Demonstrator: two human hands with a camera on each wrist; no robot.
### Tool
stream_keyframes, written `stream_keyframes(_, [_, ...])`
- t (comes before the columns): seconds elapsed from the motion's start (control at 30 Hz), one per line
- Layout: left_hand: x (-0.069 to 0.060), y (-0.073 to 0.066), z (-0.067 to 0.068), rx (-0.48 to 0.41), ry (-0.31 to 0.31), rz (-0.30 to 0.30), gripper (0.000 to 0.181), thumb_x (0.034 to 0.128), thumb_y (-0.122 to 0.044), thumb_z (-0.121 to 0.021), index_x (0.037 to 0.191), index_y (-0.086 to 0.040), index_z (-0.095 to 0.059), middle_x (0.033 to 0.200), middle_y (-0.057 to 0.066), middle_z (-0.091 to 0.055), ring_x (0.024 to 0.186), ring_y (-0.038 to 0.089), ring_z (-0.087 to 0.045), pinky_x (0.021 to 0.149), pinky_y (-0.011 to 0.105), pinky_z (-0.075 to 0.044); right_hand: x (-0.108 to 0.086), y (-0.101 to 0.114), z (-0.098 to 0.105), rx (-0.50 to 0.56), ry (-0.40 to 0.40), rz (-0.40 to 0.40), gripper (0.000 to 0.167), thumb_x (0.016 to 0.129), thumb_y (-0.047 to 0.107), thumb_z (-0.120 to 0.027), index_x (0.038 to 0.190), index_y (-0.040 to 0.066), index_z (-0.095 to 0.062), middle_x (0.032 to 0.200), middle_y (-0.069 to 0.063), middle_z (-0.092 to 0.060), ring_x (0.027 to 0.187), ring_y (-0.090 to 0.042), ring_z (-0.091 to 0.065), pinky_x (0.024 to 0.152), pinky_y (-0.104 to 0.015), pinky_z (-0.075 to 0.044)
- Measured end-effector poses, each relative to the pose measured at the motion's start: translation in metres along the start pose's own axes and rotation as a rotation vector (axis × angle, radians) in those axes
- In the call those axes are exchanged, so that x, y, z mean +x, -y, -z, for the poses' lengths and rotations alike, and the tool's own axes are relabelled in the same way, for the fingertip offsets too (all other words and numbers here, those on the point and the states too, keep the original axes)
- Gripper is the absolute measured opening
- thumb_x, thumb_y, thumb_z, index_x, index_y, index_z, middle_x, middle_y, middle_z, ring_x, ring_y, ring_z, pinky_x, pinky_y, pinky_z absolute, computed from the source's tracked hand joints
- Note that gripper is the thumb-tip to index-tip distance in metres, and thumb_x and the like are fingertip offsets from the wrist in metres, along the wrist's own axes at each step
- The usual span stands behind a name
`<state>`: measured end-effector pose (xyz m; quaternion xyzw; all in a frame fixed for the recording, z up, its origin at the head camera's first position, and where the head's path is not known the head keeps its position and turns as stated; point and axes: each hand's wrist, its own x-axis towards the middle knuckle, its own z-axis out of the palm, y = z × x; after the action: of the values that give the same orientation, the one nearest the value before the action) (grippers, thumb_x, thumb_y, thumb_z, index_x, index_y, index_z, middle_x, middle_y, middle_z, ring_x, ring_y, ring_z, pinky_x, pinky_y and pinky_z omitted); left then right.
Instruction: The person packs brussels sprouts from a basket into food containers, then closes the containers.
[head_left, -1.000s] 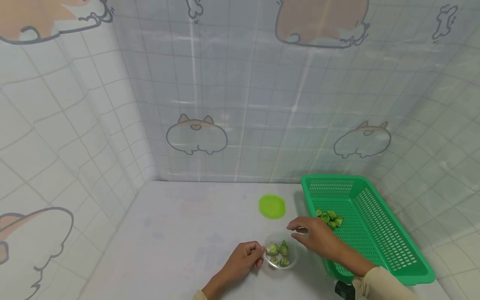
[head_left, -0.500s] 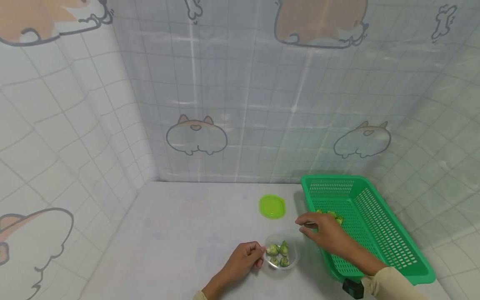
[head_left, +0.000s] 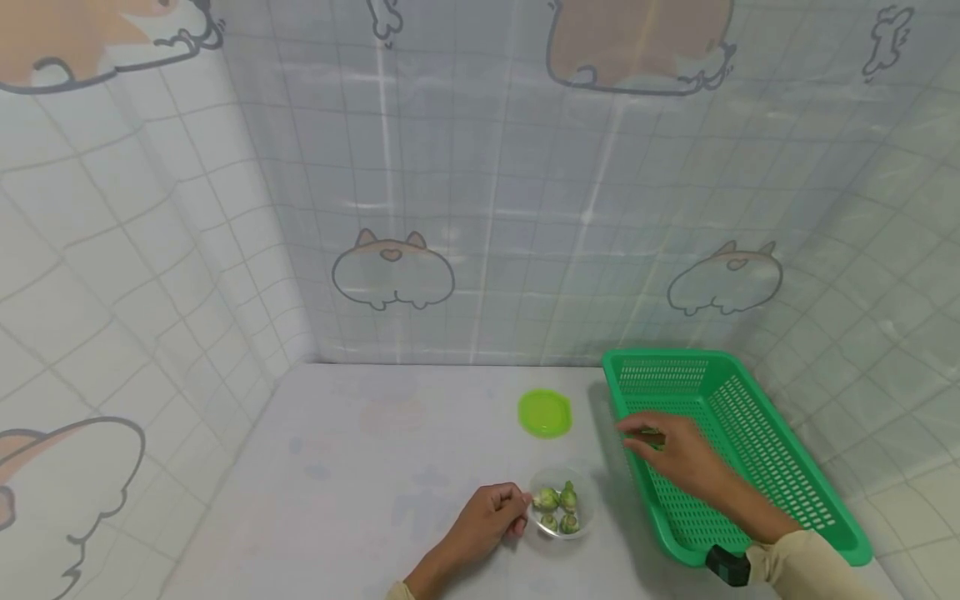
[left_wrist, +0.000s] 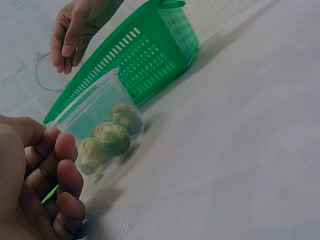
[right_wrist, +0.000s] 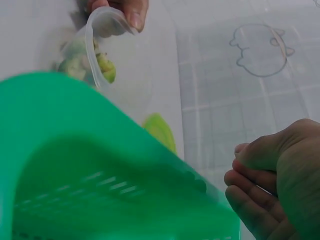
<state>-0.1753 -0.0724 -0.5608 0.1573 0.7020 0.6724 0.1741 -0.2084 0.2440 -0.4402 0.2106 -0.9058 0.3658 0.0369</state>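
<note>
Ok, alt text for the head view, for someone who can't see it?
A person's left hand pinches the rim of a clear tub holding four sprouts on a white table. The right hand hangs above the left side of a green basket; a light-green lid lies beyond the tub.

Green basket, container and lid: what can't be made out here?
Floor of the basket beneath the right hand: head view, covered by that hand.
Lower part of the lid: right wrist view, behind the basket's rim.
Left hand: right wrist view, cut off by top edge.
Sprouts: right wrist view, blurred.
</note>
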Motion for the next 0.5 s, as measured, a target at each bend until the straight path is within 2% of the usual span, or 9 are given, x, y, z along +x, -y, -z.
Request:
stream_keyframes(0.3, [0.000,0.002,0.000,0.001,0.001,0.007,0.036,0.1045,-0.025,-0.057,0.081,0.001,-0.062,0.069,0.003,-0.062,0.061,0.009,-0.051,0.056,0.018,-0.041,-0.005,-0.018,0.013,-0.020,-0.038,0.003,0.024,0.093,0.010,-0.073,0.117,0.011,-0.071,0.112,-0.004,-0.072,0.100,-0.025,-0.071,0.080,-0.028,-0.057])
stream_keyframes(0.5, [0.000,0.003,0.000,0.012,0.002,0.002,0.036,0.1049,-0.025,-0.057,0.080,0.001,-0.062,0.069,0.002,-0.062,0.060,0.009,-0.051,0.056,0.018,-0.040,-0.006,-0.027,0.022,-0.058,-0.038,-0.059,0.024,0.093,0.011,-0.073,0.117,0.014,-0.071,0.112,-0.003,-0.072,0.105,-0.030,-0.069,0.081,-0.027,-0.056])
